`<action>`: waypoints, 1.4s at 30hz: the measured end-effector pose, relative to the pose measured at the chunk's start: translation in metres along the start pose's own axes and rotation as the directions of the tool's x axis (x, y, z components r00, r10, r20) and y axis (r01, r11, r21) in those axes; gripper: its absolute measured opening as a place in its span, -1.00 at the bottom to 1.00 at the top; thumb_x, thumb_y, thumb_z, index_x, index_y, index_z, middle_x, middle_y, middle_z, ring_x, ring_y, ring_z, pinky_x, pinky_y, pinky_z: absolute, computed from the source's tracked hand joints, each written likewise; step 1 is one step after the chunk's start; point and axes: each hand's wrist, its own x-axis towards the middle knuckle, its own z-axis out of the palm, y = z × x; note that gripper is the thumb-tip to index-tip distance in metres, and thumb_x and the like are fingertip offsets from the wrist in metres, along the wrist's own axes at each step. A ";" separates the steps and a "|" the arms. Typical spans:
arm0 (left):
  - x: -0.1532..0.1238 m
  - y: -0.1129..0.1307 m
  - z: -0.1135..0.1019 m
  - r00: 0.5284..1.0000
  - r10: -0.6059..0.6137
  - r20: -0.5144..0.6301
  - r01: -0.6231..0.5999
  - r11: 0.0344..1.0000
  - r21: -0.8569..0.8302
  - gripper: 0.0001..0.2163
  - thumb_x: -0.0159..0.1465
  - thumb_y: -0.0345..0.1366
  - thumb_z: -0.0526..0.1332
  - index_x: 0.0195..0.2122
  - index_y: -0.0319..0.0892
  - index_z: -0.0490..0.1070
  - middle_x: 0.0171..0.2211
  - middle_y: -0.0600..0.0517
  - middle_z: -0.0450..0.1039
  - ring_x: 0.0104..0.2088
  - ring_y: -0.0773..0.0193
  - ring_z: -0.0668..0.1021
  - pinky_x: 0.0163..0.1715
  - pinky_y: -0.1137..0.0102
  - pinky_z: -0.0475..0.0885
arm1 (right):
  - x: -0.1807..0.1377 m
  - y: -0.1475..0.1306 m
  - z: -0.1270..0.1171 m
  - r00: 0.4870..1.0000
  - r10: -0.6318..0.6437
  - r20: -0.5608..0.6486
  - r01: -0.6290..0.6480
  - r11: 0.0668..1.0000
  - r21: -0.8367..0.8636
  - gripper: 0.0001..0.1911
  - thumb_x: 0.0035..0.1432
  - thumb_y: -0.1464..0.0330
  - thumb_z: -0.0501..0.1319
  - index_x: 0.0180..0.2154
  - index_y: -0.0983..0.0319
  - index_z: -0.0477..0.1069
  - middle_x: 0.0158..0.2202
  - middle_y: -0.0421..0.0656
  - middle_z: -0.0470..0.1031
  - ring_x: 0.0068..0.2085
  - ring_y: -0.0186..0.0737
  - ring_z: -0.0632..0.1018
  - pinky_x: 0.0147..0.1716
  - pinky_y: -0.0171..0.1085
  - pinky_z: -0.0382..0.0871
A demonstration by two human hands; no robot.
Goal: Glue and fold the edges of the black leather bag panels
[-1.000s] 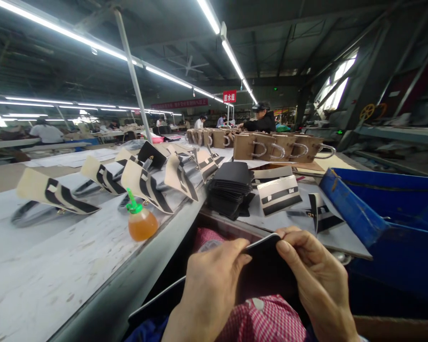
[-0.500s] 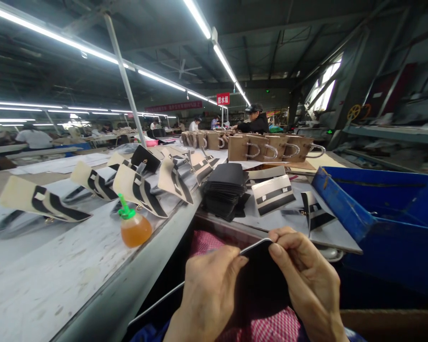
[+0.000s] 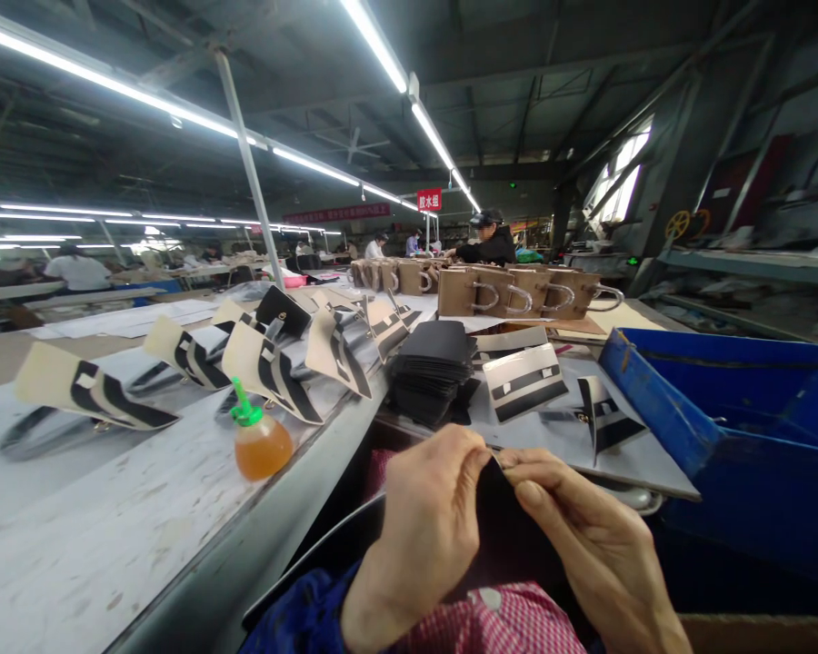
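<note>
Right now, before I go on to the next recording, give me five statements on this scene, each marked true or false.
1. The left hand and the right hand both hold the black piece. True.
2. The bottle of orange liquid has a red cap. False: the cap is green.
3. Brown bags with handles stand beyond the black stack. True.
4. The bin is yellow. False: the bin is blue.
5. The bottle lies on its side. False: the bottle stands upright.
</note>
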 end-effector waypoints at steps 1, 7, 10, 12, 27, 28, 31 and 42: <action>0.003 -0.006 -0.005 0.998 -0.048 -0.039 0.044 0.994 -0.099 -0.79 0.39 -0.41 0.10 -0.41 -0.20 0.39 -0.52 0.11 0.33 -0.50 0.40 0.38 -0.44 0.50 0.25 | 0.001 -0.002 -0.006 1.000 0.007 0.028 -0.007 1.000 -0.011 -0.84 0.31 0.26 0.25 -0.29 0.09 0.60 -0.16 -0.16 0.62 -0.08 -0.23 0.62 -0.05 -0.39 0.49; 0.018 -0.031 -0.018 0.986 -0.153 -0.065 0.096 0.844 -0.528 -0.50 0.39 0.10 0.02 -0.60 -0.10 0.09 -0.70 0.22 0.03 -0.71 0.44 0.13 -0.69 0.48 0.10 | 0.016 0.015 -0.005 0.992 -0.003 0.129 0.004 1.000 -0.002 -0.73 0.30 0.12 0.24 -0.07 0.07 0.58 0.19 -0.09 0.46 0.21 -0.05 0.45 0.14 -0.18 0.40; 0.024 -0.031 -0.011 0.994 -0.112 0.005 0.089 0.757 -0.647 -0.39 0.31 0.33 -0.19 -0.66 -0.05 -0.09 -0.82 0.25 -0.15 -0.83 0.45 0.04 -0.81 0.46 0.09 | 0.024 0.031 0.023 0.928 -0.016 0.373 0.001 0.999 0.039 -0.45 0.22 -0.01 0.28 0.13 0.12 0.44 0.21 -0.02 0.42 0.18 0.01 0.45 0.15 -0.11 0.36; 0.025 -0.031 -0.010 0.994 -0.098 0.044 0.102 0.715 -0.692 -0.37 0.30 0.35 -0.19 -0.68 -0.04 -0.08 -0.87 0.24 -0.15 -0.87 0.43 0.09 -0.82 0.45 0.17 | 0.026 0.038 0.038 0.894 0.011 0.448 -0.052 0.995 0.079 -0.47 0.19 -0.04 0.28 0.01 0.19 0.50 -0.05 -0.06 0.55 -0.03 -0.06 0.54 -0.03 -0.17 0.45; -0.031 -0.026 -0.078 0.968 -0.215 0.131 0.203 0.974 0.096 -0.76 0.41 -0.27 0.17 0.08 0.04 0.43 -0.20 0.13 0.62 -0.27 0.38 0.63 -0.23 0.56 0.50 | 0.024 0.021 0.016 0.949 -0.202 0.243 0.284 0.883 -0.374 -0.84 0.27 0.30 0.26 -0.38 0.17 0.43 -0.50 -0.30 0.42 -0.51 -0.33 0.48 -0.51 -0.36 0.31; -0.032 -0.025 -0.073 0.977 -0.197 0.082 0.185 0.974 0.129 -0.83 0.41 -0.29 0.16 -0.01 -0.01 0.46 -0.28 0.14 0.61 -0.33 0.39 0.62 -0.30 0.59 0.49 | 0.023 0.021 0.018 0.946 -0.207 0.251 0.294 0.875 -0.384 -0.84 0.29 0.30 0.25 -0.38 0.17 0.43 -0.50 -0.30 0.42 -0.51 -0.33 0.48 -0.52 -0.36 0.32; -0.034 -0.023 -0.059 0.989 -0.138 -0.054 0.147 0.964 0.223 -0.87 0.43 -0.31 0.11 -0.23 -0.10 0.44 -0.44 0.15 0.55 -0.43 0.40 0.60 -0.44 0.62 0.44 | 0.023 0.019 0.026 0.926 -0.270 0.265 0.361 0.836 -0.413 -0.84 0.33 0.29 0.22 -0.32 0.18 0.43 -0.47 -0.26 0.46 -0.47 -0.30 0.52 -0.49 -0.35 0.36; -0.077 -0.070 -0.078 0.943 -0.033 -0.330 0.220 0.808 0.547 -0.90 0.38 -0.21 0.18 -0.23 -0.05 0.46 -0.38 0.12 0.60 -0.41 0.30 0.61 -0.41 0.52 0.45 | 0.025 0.026 0.072 0.799 -0.502 0.332 0.602 0.658 -0.452 -0.60 0.47 0.16 0.01 -0.34 0.20 0.44 -0.56 -0.28 0.47 -0.57 -0.39 0.43 -0.60 -0.33 0.15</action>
